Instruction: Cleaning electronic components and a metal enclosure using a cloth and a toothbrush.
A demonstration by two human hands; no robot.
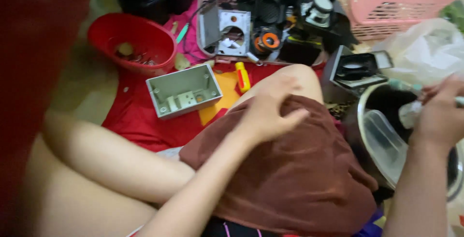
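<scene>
Person seen from own head height, seated. Both forearms bare to the frame edge; no sleeves, watch, rings or bracelets visible on left hand (pixel 268 114) or right hand (pixel 442 116). Fingers (pixel 290 119) of the left hand bare, nails short and unpainted as far as can be told. Legs bare. Brown-maroon cloth garment (pixel 290 174) over the lap, soft and creased, loose at the hem. Below it a dark strip of fabric with thin pink lines (pixel 232 229), partly cut off by the frame.
</scene>
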